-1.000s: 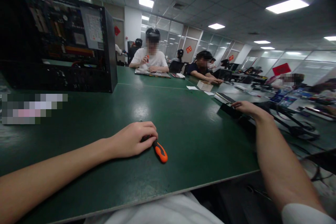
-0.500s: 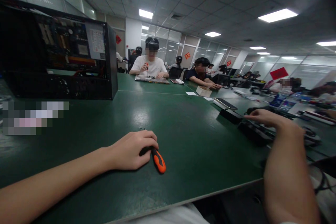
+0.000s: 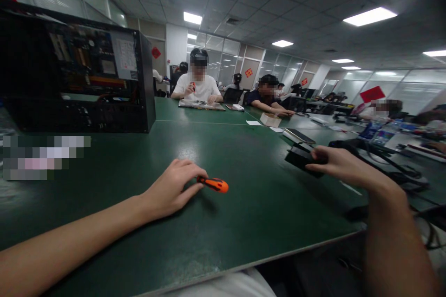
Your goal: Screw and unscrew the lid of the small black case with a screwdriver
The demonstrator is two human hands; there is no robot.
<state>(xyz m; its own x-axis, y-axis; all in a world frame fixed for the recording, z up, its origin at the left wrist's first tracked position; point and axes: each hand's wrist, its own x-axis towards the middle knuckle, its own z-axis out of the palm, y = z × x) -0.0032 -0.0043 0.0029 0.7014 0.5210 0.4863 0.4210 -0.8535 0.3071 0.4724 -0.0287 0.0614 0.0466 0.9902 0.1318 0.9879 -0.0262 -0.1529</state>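
My left hand [image 3: 179, 185] is closed around a screwdriver [image 3: 216, 184] whose orange-and-black handle points right, a little above the green table. The screwdriver's shaft is hidden by the fingers. On the right, my right hand [image 3: 336, 162] pinches a black box-shaped part [image 3: 302, 158] between thumb and fingers. It is tilted above the table, and its exact kind is not clear. A dark phone-like slab [image 3: 299, 136] lies just beyond it.
An open black computer case [image 3: 134, 83] stands at the left on the green table [image 3: 240, 222]. Dark cables [image 3: 390, 162] lie at the right. A small pale box [image 3: 271, 119] sits farther back. Across the table, a person in white [image 3: 198, 86] works with a screwdriver.
My left hand has lifted the screwdriver and swung its handle up to the right. My right hand has moved left with the black part, off where it lay.
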